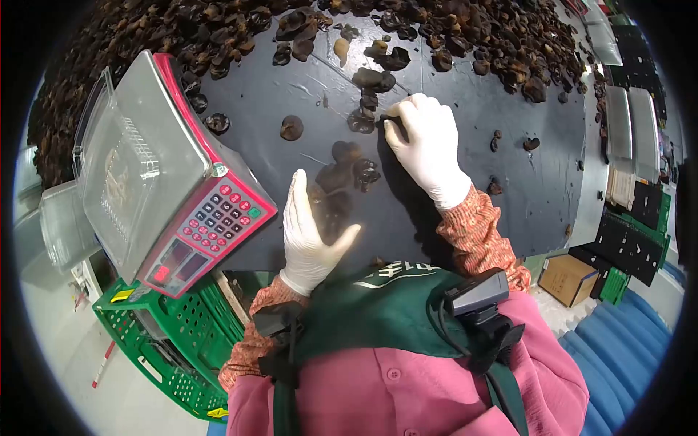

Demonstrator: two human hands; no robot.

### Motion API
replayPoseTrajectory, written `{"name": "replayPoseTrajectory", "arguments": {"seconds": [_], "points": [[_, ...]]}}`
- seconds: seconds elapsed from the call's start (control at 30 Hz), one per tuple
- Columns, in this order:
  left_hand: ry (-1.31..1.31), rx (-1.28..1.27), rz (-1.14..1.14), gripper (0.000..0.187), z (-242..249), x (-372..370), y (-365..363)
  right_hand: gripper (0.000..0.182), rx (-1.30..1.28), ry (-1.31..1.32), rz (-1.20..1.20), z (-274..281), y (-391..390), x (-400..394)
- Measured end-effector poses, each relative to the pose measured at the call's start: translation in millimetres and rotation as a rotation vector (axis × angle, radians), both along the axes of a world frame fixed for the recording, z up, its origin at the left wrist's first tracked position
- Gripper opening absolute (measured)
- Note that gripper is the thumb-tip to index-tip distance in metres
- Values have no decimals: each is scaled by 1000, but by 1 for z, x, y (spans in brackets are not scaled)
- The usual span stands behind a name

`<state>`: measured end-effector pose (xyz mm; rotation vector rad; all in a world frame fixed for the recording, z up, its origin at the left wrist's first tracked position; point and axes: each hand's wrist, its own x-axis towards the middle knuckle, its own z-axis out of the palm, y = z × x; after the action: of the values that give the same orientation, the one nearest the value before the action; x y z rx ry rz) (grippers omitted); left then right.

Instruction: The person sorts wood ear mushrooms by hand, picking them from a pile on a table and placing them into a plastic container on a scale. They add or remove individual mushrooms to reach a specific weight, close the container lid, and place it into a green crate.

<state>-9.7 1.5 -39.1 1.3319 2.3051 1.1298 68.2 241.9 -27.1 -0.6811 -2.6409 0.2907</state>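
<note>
Both hands wear white gloves. My left hand [309, 232] is held on edge above the dark tabletop [254, 156], palm turned right, fingers extended and thumb apart, with nothing in it. Beside its palm is a loose group of brown, glossy pieces that look like wood ear mushrooms [342, 171]. My right hand [425, 145] has curled fingers over the table; whatever they pinch is hidden. Just left of its fingertips lie more of these dark pieces [361, 120]. A single round piece [291, 128] sits between the hands and the pink-edged digital scale [222, 211].
A clear plastic container [131, 167] rests on the scale. Dark pieces are heaped along the table's far side [502, 43]. Green crates [174, 327] stand below left. A cardboard box [567, 280] is on the floor at right, near stacked black crates [631, 243].
</note>
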Motion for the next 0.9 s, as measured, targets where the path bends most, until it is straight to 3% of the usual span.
{"name": "replayPoseTrajectory", "arguments": {"seconds": [0.1, 0.13, 0.23, 0.27, 0.33, 0.4, 0.43, 0.47, 0.67, 0.8, 0.83, 0.9], "points": [[11, -19, -7, 117, 1, 0, 1, 17, -299, 242, 39, 13, -13, -12], [7, -12, -5, 117, 1, 0, 1, 19, -196, 270, 94, 11, -15, -16], [30, 39, -8, 118, 1, -1, 1, 20, -294, 193, 300, 8, -21, -22], [29, 56, -3, 118, 0, -1, 2, 23, -663, 125, 357, 15, -26, -17], [23, 84, 16, 119, -1, 0, 1, 29, -931, 217, 400, 37, -34, -9], [13, 74, 20, 120, 0, -1, 1, 34, -1043, 342, 153, 29, -26, 8], [8, 77, 18, 120, -2, -1, 1, 35, -966, 302, 45, 26, -17, 19], [6, 81, 10, 120, -3, -2, 0, 32, -1053, 267, -109, 25, -14, 29], [40, 87, -10, 120, -2, -3, 2, 23, -677, 121, 114, 23, -49, 42], [52, 78, 1, 120, -2, -2, 1, 33, -1042, 182, 349, 28, -68, 26], [58, 90, -7, 119, -2, -2, 1, 36, -1124, 255, 245, 32, -69, 22], [34, 87, 6, 119, -3, -1, 0, 32, -837, 291, 190, 28, -52, 11]]}}
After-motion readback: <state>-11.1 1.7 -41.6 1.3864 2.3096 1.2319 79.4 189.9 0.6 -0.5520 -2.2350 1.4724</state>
